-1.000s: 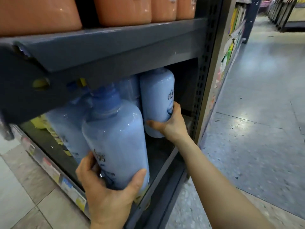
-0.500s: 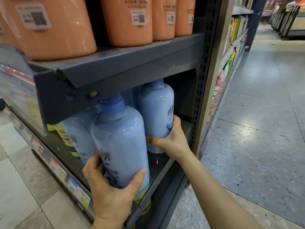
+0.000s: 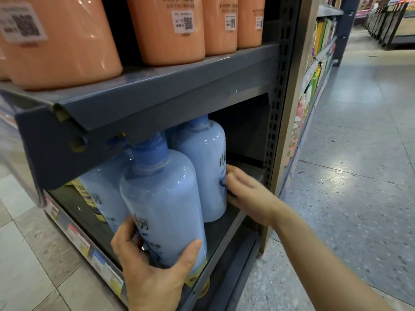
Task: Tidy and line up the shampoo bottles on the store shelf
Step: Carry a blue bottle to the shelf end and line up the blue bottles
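Near blue bottle (image 3: pixel 164 207), upright w/ long axis vertical at lower shelf (image 3: pixel 224 234) front edge, grasped at base by left hand (image 3: pixel 148 274); right hand (image 3: pixel 249 196), fingers curled on far bottle (image 3: pixel 204 171) side, lies just right of it.

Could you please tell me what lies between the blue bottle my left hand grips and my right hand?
In the head view, another blue shampoo bottle stands between the front blue bottle in the left hand and the right hand, which touches its side.

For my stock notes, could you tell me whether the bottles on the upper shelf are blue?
No, the upper bottles are orange; the blue bottles stand below.
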The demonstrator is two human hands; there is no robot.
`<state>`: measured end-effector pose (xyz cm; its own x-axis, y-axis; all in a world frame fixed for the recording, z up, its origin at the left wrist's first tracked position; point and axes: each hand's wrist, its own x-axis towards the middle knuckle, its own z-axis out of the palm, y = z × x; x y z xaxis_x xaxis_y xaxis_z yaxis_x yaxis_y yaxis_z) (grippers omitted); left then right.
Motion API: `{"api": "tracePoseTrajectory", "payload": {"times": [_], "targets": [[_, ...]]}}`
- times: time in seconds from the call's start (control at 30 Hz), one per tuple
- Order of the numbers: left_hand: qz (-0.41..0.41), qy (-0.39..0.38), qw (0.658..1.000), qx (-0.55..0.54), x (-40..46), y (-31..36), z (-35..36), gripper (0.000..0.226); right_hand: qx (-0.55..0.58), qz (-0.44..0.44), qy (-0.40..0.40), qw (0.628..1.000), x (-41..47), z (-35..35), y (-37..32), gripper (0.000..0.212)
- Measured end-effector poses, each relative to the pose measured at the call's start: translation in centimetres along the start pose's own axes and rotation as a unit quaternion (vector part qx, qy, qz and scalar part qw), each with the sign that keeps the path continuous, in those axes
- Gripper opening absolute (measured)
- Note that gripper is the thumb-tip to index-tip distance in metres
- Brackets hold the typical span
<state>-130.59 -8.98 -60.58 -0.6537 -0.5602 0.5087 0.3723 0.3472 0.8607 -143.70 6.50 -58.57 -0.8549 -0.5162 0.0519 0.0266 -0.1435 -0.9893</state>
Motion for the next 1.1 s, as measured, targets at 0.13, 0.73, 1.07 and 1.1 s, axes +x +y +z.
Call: {"api": "tracePoseTrajectory", "payload": {"times": [0.13, 0.73, 1.07, 1.1], "targets": [[-0.01, 0.01, 1.0, 0.001, 0.0, -0.1, 0.2, 0.097, -0.105, -0.003, 0.133, 0.986, 2.9, -1.7, 0.1, 0.045], [-0.029, 0.002, 1.0, -0.001, -0.1, -0.4, 0.3, 0.109, -0.151, -0.041, 0.04, 0.987, 1.3, 0.9, 1.6, 0.081], [-0.015, -0.024, 1.0, 0.014, 0.7, 0.3, -0.2, 0.096, -0.186, -0.003, 0.112, 0.976, 2.8, -3.7, -0.6, 0.073], [-0.014, -0.031, 0.999, 0.021, 0.8, 0.2, -0.2, 0.097, -0.177, 0.0, 0.11, 0.978, 3.0, -3.9, -0.7, 0.07]]}}
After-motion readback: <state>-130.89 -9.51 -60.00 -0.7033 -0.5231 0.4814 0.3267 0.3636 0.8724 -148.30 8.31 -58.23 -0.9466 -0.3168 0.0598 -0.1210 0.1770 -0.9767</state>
